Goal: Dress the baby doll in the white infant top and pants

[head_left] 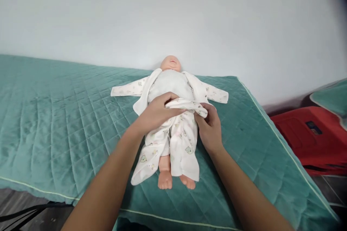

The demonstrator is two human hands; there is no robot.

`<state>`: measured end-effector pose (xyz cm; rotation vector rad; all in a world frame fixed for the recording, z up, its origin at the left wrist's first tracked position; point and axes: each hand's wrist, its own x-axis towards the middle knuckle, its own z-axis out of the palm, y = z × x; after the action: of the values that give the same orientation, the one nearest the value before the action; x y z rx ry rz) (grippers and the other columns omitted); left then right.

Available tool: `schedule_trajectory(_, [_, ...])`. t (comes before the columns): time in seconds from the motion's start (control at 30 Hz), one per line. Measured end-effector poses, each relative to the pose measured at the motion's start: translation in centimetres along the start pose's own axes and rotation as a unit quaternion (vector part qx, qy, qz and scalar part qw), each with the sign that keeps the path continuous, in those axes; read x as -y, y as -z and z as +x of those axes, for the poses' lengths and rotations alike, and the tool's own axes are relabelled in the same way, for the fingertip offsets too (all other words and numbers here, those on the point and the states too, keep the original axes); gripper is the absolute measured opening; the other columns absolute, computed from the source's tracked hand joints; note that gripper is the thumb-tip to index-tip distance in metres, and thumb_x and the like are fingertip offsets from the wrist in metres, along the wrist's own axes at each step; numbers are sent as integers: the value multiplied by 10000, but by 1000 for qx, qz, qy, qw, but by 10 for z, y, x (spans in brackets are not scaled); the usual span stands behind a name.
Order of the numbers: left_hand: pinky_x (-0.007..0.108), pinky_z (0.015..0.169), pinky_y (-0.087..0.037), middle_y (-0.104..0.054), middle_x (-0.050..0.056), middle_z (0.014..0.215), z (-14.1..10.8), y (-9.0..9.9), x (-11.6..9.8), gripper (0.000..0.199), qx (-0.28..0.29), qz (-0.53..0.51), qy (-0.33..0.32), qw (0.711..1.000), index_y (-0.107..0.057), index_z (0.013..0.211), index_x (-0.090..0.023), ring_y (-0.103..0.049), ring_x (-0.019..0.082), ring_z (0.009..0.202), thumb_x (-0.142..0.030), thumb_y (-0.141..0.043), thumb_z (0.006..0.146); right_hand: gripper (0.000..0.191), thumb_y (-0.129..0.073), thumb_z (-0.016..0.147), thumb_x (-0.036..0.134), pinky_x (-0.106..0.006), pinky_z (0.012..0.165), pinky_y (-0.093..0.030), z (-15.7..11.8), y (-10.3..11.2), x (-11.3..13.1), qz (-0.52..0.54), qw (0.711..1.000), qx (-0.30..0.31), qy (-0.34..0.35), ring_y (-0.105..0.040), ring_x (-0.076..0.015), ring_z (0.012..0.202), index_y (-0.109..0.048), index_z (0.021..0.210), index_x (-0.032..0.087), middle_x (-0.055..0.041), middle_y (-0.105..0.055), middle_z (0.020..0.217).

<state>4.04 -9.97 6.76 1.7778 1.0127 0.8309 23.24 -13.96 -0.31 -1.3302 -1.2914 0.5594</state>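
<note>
A baby doll lies on its back, head toward the wall and bare feet toward me. It wears an open white printed jacket with both sleeves spread wide, over a pale body. White baby pants with small bear prints cover its legs. At the waist, my left hand is closed on the bunched waistband, thumb above and fingers below. Opposite it, my right hand pinches the other end of the same waistband. Parts of the fingers on both hands are hidden by the cloth.
A green quilted cover lies under the doll, its piped edge running along the front and right. Behind stands a plain white wall. Beyond the right edge is a red case-like object. Black straps hang at lower left.
</note>
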Motion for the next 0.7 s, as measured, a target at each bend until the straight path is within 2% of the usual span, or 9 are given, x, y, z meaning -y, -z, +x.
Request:
schedule_trajectory(0.1, [262, 835, -461, -665, 27, 982, -17, 15, 20, 350, -9, -137, 17, 990, -656, 954, -183, -608, 202, 938, -425, -751, 719, 252, -605, 898, 318, -389, 949, -490, -9, 3, 11, -16, 996, 59, 70, -609, -214, 1042, -605, 1140, 248, -46, -644, 1120])
schedule_trajectory(0.17, [250, 791, -456, -640, 12, 928, -24, 17, 32, 333, -14, -227, 12, 974, -634, 884, -183, -596, 170, 853, -398, -782, 677, 282, -610, 903, 310, -417, 981, -485, -13, 4, 21, -56, 983, 97, 147, -594, -234, 1108, -604, 1179, 253, -65, -637, 1173])
schedule_trajectory(0.27, [242, 747, -452, -622, 0, 892, -28, 12, 38, 350, -30, -305, 19, 952, -620, 884, -186, -578, 142, 778, -381, -798, 655, 465, -586, 932, 326, -476, 1092, -425, -10, 5, 37, -139, 935, 189, 266, -505, -269, 1306, -505, 1387, 276, -87, -565, 1395])
schedule_trajectory(0.33, [246, 737, -455, -624, 3, 865, -28, 9, 37, 388, -47, -305, 39, 950, -622, 910, -184, -576, 146, 762, -412, -797, 648, 589, -513, 976, 358, -493, 1148, -379, -1, 3, 48, -193, 895, 257, 309, -411, -263, 1416, -327, 1530, 289, -75, -431, 1550])
schedule_trajectory(0.4, [255, 745, -460, -629, 9, 845, -28, 9, 35, 429, -64, -284, 45, 956, -627, 912, -179, -578, 158, 763, -446, -800, 624, 666, -446, 1004, 395, -503, 1182, -339, 8, -1, 58, -234, 859, 298, 344, -311, -255, 1485, -155, 1593, 280, -68, -287, 1634])
schedule_trajectory(0.53, [274, 777, -473, -651, 28, 884, -28, 11, 34, 508, -84, -260, 48, 961, -644, 953, -174, -593, 185, 801, -458, -807, 565, 779, -436, 1001, 445, -541, 1224, -239, 21, -13, 63, -280, 815, 299, 409, -137, -266, 1542, 11, 1605, 240, -76, -144, 1671])
schedule_trajectory(0.6, [281, 793, -478, -658, 34, 913, -27, 12, 37, 522, -86, -261, 55, 960, -646, 971, -177, -600, 196, 825, -449, -804, 554, 812, -445, 996, 452, -541, 1226, -234, 22, -19, 58, -290, 811, 288, 419, -124, -270, 1543, 41, 1603, 218, -92, -133, 1670])
schedule_trajectory(0.7, [275, 817, -471, -655, 27, 928, -25, 12, 40, 444, -75, -263, 43, 961, -640, 924, -181, -602, 191, 843, -405, -801, 576, 792, -424, 1004, 425, -528, 1217, -260, 18, -24, 49, -292, 816, 274, 416, -166, -267, 1536, 40, 1602, 194, -107, -161, 1664])
